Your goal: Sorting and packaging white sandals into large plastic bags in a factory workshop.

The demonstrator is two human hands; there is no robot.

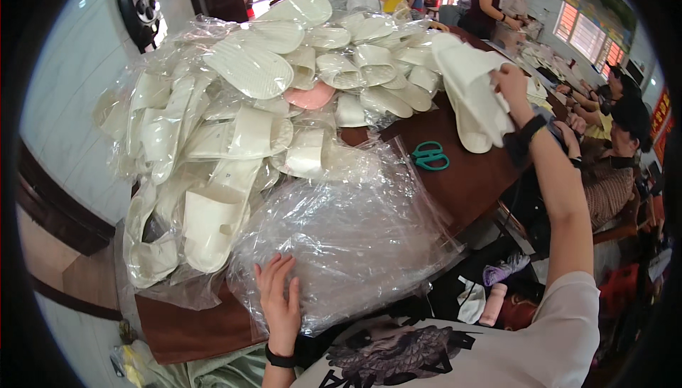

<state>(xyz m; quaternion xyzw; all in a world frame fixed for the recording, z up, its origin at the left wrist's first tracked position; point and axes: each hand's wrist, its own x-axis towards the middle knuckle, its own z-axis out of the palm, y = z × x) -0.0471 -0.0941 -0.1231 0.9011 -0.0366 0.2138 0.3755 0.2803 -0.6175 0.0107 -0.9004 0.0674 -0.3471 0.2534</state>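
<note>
My right hand (513, 90) is raised over the right part of the table, its fingers closed on a pair of white slippers (465, 93). The slippers hang tilted, soles partly overlapping. My left hand (279, 299) lies with fingers stretched out on clear plastic bags (341, 232), which spread across the front of the table. It grips nothing that I can see. Beyond the bags rises a large heap of white slippers (249, 132), many wrapped in clear plastic. One pink piece (310, 95) shows among them.
Green-handled scissors (430, 156) lie on the brown tabletop (465, 182) below the held slippers. Several people sit or stand along the right side and at the back. A pink roll-shaped item (494, 304) is below the table edge, near my right arm.
</note>
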